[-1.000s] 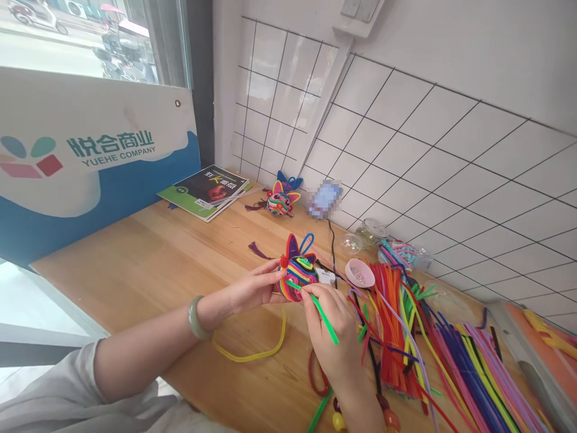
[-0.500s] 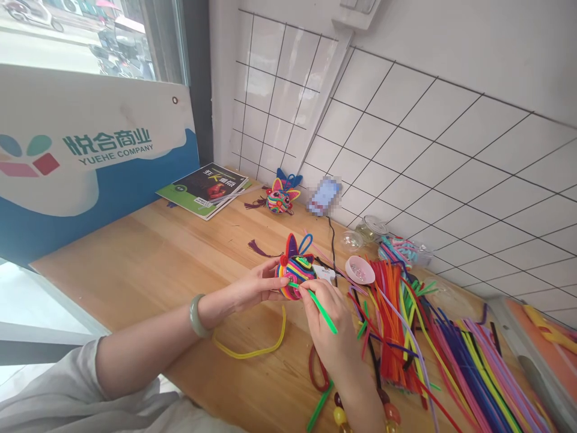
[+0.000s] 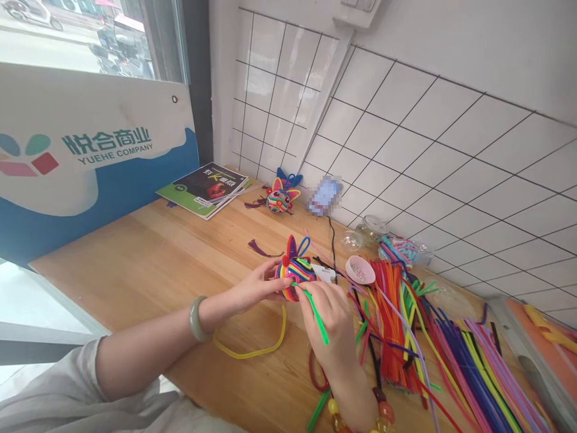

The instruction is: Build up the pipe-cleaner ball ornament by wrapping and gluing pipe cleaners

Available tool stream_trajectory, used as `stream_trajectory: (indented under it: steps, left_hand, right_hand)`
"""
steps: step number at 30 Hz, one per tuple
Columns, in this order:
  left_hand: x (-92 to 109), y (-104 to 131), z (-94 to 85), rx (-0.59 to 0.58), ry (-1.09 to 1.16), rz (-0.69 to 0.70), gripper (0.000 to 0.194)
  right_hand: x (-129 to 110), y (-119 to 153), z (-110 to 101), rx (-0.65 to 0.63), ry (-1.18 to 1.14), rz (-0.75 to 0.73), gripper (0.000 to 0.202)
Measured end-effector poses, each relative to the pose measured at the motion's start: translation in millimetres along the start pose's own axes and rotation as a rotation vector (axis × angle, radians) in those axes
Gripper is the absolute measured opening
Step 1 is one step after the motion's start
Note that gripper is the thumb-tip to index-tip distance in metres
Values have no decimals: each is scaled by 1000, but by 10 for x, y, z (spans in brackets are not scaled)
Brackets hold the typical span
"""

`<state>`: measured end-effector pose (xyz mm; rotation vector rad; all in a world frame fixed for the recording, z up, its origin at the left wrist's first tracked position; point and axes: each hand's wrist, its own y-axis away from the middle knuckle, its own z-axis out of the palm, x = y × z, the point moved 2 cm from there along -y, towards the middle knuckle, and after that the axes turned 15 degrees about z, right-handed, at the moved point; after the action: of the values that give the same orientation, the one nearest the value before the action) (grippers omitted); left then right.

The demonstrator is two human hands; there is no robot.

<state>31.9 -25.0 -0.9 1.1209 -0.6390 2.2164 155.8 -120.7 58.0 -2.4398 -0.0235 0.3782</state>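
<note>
My left hand [image 3: 265, 282] is closed around the left side of a round, striped figure [image 3: 293, 273] made of coloured pipe cleaners, with a pointed purple-and-red ear and a blue loop on top. Between the thumb and fingers of my right hand [image 3: 329, 304] is a bright green pipe cleaner [image 3: 319, 317]. One end of it touches the figure's front near my left thumb; the other hangs down toward me. A yellow pipe cleaner [image 3: 252, 355] lies curved on the table below my hands. Behind the figure, a white tool [image 3: 325, 273] is partly hidden.
A similar finished-looking figure [image 3: 279, 198] stands at the back near a blurred phone [image 3: 324, 195]. Booklets [image 3: 207, 189] lie to the left. On the right are a pink bowl [image 3: 360, 270], orange-red pipe cleaners [image 3: 390, 325], and red-handled scissors [image 3: 318, 370] by my right wrist.
The green pipe cleaner's free end has swung down and slightly left as my right hand turned. My left hand keeps its hold on the figure, which has barely shifted.
</note>
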Motion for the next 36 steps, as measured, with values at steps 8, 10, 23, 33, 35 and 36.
stream_trajectory:
  steps: [8, 10, 23, 33, 35, 36]
  left_hand:
    - [14, 19, 10, 8, -14, 23, 58]
    - [17, 20, 10, 5, -16, 18, 58]
    - [6, 12, 5, 34, -90, 48, 60]
    - [-56, 11, 5, 105, -86, 87, 55]
    - [-38, 22, 29, 138, -88, 77, 56]
    - [-29, 28, 40, 152, -88, 72, 57]
  right_hand:
    - [22, 2, 36, 35, -24, 41, 6]
    - [27, 3, 39, 35, -33, 59, 6]
    - [37, 24, 91, 38, -61, 157, 6]
    - [-39, 55, 120, 179, 76, -1, 5]
    - [-53, 62, 134, 213, 114, -26, 6]
    - [-57, 64, 140, 220, 133, -31, 6]
